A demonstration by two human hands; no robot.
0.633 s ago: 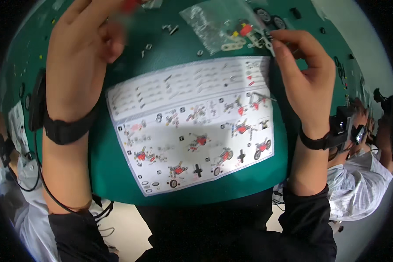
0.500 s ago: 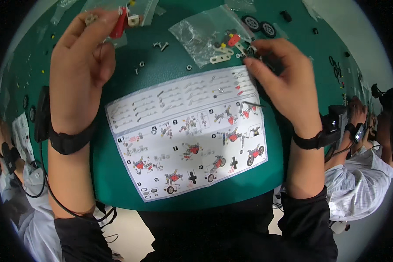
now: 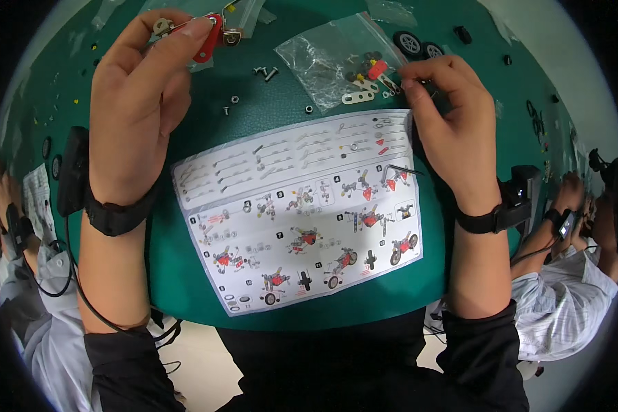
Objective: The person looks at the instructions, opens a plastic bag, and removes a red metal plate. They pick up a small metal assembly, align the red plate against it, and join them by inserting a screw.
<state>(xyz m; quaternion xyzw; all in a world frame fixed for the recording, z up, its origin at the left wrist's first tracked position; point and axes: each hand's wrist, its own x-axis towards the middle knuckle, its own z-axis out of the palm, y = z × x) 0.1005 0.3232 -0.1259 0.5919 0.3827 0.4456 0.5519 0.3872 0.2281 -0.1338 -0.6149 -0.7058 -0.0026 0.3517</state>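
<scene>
My left hand (image 3: 141, 103) is raised over the far left of the table. Thumb and fingers pinch a partly built model piece (image 3: 209, 49) with a red perforated plate and metal brackets. My right hand (image 3: 453, 117) is at the right, its thumb and forefinger tips together beside a small pile of parts. Whatever lies between those fingertips is too small or hidden to make out. Next to them are a red part (image 3: 377, 69), pale perforated strips (image 3: 358, 98) and a clear plastic bag (image 3: 312, 62).
A printed instruction sheet (image 3: 295, 230) lies in front of me, with a hex key (image 3: 404, 169) on it. Screws (image 3: 270, 73) and nuts (image 3: 309, 109) lie beyond the sheet. Black wheels (image 3: 408, 44) stand at the far right. Other people's arms (image 3: 566, 196) show at both sides.
The red piece in my left hand has turned, showing more of its bracket. My right thumb and forefinger have come together. The whole view has shifted slightly.
</scene>
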